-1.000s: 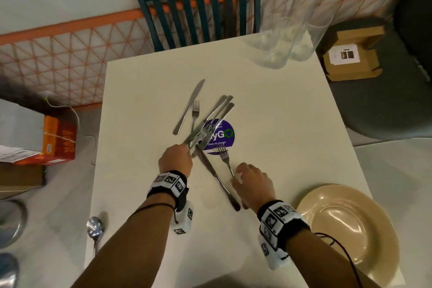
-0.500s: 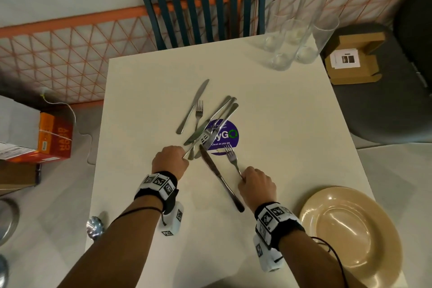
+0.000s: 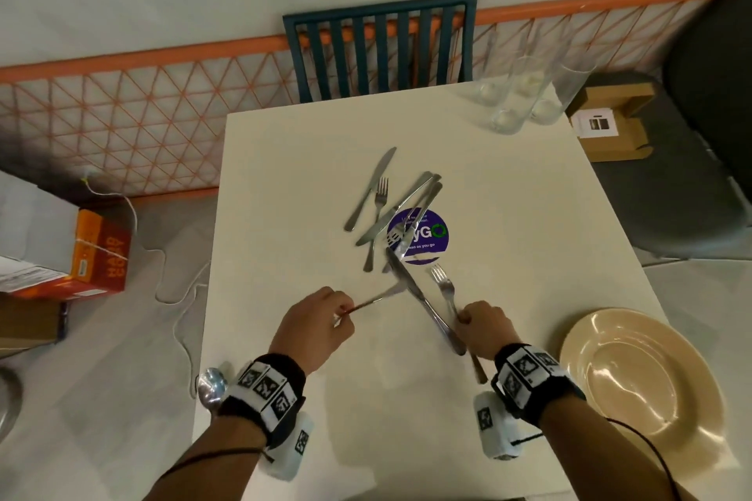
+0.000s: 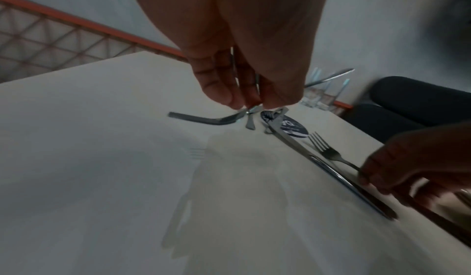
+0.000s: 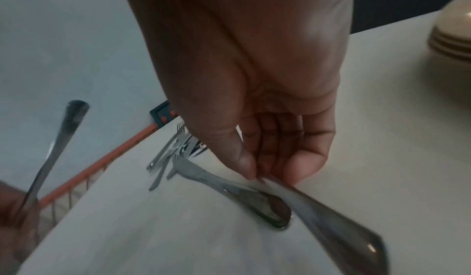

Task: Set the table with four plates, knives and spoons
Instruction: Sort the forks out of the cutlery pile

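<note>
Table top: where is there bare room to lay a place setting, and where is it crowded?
Bare: the table's right side between the glasses and plate stack; the left strip beside the cutlery pile; the far edge by the chair. Crowded: the centre, around the pile and sticker.

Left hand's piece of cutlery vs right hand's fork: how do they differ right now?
The left hand pinches its piece of cutlery near one end, clear of the table; which end is hard to tell. The right hand pinches the fork mid-handle, tines toward the pile. The first points right, the fork away. Both are plain steel.
</note>
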